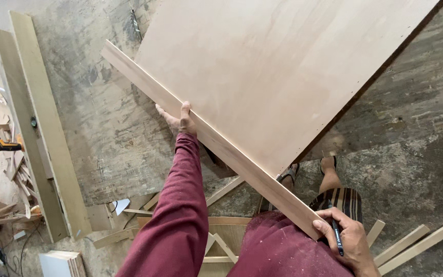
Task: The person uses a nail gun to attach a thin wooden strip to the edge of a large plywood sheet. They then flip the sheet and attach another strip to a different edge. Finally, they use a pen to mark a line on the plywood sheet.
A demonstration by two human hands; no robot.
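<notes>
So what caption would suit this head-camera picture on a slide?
Left hand steadies a wooden strip along a plywood sheet; right hand holds a pen.

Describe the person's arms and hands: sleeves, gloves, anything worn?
Both hands are bare: no gloves, and no rings or watch that I can make out. The left hand comes out of a long dark-red sleeve that reaches the wrist, creased along the arm. The right hand shows no sleeve at the wrist. The matching dark-red shirt is dusted pale.

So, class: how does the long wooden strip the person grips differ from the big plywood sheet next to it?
The wooden strip is narrow; the plywood sheet is broad. The left hand and right hand, which also holds a pen, grip the strip, not the sheet. Both are pale, bare wood.
</notes>
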